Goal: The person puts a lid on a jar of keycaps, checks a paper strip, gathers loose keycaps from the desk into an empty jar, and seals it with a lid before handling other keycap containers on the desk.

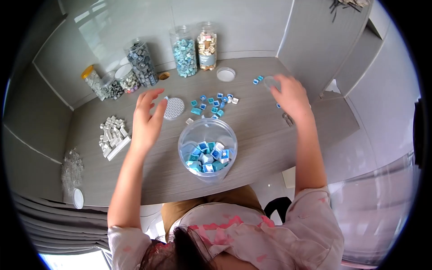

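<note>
My left hand (148,119) is over the table, thumb and fingers apart, beside a round white patterned disc (174,108). At the right, my right hand (291,96) has its thumb and fingers at the edge of a clear round lid (271,83); slight blur softens the grip. Between my arms stands a clear plastic jar (183,155), partly filled with blue, teal and white keycaps (208,158). Loose blue and teal keycaps (216,103) lie scattered behind it. Two more small keycaps (258,80) are left of my right hand.
White keycaps (112,132) are piled at left, with small clear pieces (72,168) beyond. Along the back stand a teal-filled jar (185,56), a beige-filled jar (207,47), a grey-filled jar (141,63) and smaller containers. A white lid (226,74) lies before them.
</note>
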Demonstrator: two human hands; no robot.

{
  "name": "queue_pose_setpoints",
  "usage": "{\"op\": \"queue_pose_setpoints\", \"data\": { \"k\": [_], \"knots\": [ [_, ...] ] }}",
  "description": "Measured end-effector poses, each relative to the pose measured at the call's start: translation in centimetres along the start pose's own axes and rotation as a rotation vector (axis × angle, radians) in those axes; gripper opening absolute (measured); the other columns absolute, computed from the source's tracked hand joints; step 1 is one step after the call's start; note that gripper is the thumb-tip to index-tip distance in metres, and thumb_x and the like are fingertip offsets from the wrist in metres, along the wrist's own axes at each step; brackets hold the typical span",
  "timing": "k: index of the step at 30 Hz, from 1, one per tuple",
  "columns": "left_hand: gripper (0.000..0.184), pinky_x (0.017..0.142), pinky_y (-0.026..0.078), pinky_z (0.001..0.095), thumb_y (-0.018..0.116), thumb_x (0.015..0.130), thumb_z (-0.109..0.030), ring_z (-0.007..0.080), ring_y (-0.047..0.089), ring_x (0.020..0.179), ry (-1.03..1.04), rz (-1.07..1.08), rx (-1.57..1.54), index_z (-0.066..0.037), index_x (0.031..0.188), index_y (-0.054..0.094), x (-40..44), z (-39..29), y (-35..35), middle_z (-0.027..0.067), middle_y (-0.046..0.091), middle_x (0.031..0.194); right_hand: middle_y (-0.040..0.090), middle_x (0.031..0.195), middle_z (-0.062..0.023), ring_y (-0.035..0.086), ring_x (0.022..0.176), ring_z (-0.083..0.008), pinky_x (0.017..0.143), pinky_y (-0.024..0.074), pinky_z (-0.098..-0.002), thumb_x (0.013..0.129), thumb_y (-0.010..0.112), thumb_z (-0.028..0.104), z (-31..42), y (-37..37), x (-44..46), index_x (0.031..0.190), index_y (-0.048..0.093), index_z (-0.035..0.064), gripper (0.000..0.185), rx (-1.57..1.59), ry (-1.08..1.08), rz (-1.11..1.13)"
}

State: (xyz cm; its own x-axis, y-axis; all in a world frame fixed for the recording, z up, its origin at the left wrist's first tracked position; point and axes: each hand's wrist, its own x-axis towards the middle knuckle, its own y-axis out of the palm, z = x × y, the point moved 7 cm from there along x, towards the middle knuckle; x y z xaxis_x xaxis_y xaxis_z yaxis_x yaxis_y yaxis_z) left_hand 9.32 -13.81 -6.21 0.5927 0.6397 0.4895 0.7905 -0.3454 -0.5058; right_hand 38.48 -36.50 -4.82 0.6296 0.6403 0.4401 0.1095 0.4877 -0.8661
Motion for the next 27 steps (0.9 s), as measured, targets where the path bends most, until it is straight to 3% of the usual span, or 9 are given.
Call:
{"op": "queue_pose_setpoints", "data": {
  "k": [1,6,12,15,17,19,22,25,27],
  "knots": [
    [0.039,0.094,0.048,0.0379,0.062,0.094,-0.023,0.0281,0.058,0.115,-0.046,0.050,0.159,0.001,0.126,0.060,0.9,2.1,0.4,0.0151,0.059,0.126,0.066,0.111,-0.0190,0.062,0.105,-0.0378,0.089,0.0482,-0.0508,0.085,0.069,0.026,-2.5,1.7,-0.5,0.114,0.065,0.0039,0.036,-0.251,0.104,0.101],
    [0.039,0.086,0.052,0.0368,0.066,0.088,-0.020,0.0329,0.065,0.100,-0.036,0.145,0.410,-0.002,0.123,0.065,4.2,13.2,4.0,0.0190,0.063,0.119,0.067,0.111,-0.0206,0.061,0.108,-0.0414,0.087,0.0476,-0.0542,0.084,0.069,0.028,-8.1,7.4,-1.8,0.106,0.068,0.0011,0.034,-0.359,0.234,0.312],
    [0.022,0.076,0.055,0.0369,0.068,0.084,-0.016,0.0282,0.071,0.083,-0.115,0.284,0.309,-0.001,0.100,0.072,7.2,15.5,6.3,0.0172,0.072,0.087,0.070,0.091,-0.0213,0.067,0.089,-0.0395,0.079,0.0519,-0.0500,0.083,0.066,0.016,-8.6,10.6,0.0,0.085,0.071,-0.0004,0.017,-0.231,0.061,0.263],
    [0.018,0.076,0.056,0.0378,0.066,0.082,-0.014,0.0306,0.072,0.082,-0.110,0.312,0.304,-0.002,0.094,0.074,8.2,15.5,6.8,0.0172,0.073,0.085,0.069,0.086,-0.0202,0.067,0.082,-0.0392,0.078,0.0524,-0.0483,0.084,0.065,0.011,-4.8,11.0,0.3,0.084,0.071,-0.0012,0.013,0.210,-0.140,0.193],
    [0.017,0.076,0.056,0.0368,0.067,0.081,-0.013,0.0296,0.072,0.081,-0.113,0.337,0.302,-0.002,0.092,0.074,8.7,15.5,7.2,0.0168,0.073,0.085,0.068,0.096,-0.0196,0.065,0.090,-0.0396,0.082,0.0512,-0.0465,0.086,0.065,0.011,-1.6,11.4,0.1,0.092,0.069,-0.0015,0.014,0.461,-0.140,0.291],
    [0.016,0.072,0.055,0.0340,0.069,0.081,-0.013,0.0240,0.072,0.078,-0.109,0.352,0.302,0.000,0.090,0.073,9.2,15.4,7.4,0.0151,0.073,0.083,0.065,0.106,-0.0201,0.062,0.099,-0.0385,0.086,0.0497,-0.0452,0.087,0.066,0.013,-0.8,11.8,0.8,0.102,0.065,-0.0012,0.021,0.503,-0.125,0.093],
    [0.017,0.074,0.056,0.0350,0.069,0.081,-0.013,0.0252,0.073,0.080,-0.104,0.354,0.278,-0.001,0.091,0.074,9.4,14.8,8.1,0.0162,0.074,0.085,0.057,0.121,-0.0229,0.055,0.114,-0.0388,0.095,0.0465,-0.0436,0.091,0.064,0.017,-3.2,14.6,2.9,0.121,0.055,-0.0043,0.038,0.528,-0.016,-0.079],
    [0.015,0.081,0.056,0.0422,0.063,0.083,-0.008,0.0362,0.071,0.088,-0.032,0.329,0.336,-0.002,0.090,0.074,9.1,13.2,10.0,0.0210,0.072,0.090,0.057,0.121,-0.0255,0.055,0.115,-0.0403,0.098,0.0459,-0.0450,0.093,0.061,0.020,-5.0,16.7,5.2,0.124,0.054,-0.0081,0.043,0.473,0.090,-0.232],
    [0.016,0.084,0.055,0.0443,0.062,0.084,-0.007,0.0383,0.069,0.089,0.085,0.358,0.409,-0.001,0.093,0.074,8.7,11.3,11.6,0.0226,0.071,0.093,0.057,0.122,-0.0278,0.055,0.116,-0.0413,0.100,0.0454,-0.0456,0.095,0.059,0.024,-5.8,17.6,6.8,0.126,0.053,-0.0097,0.046,0.390,0.136,-0.245]
  ]
}}
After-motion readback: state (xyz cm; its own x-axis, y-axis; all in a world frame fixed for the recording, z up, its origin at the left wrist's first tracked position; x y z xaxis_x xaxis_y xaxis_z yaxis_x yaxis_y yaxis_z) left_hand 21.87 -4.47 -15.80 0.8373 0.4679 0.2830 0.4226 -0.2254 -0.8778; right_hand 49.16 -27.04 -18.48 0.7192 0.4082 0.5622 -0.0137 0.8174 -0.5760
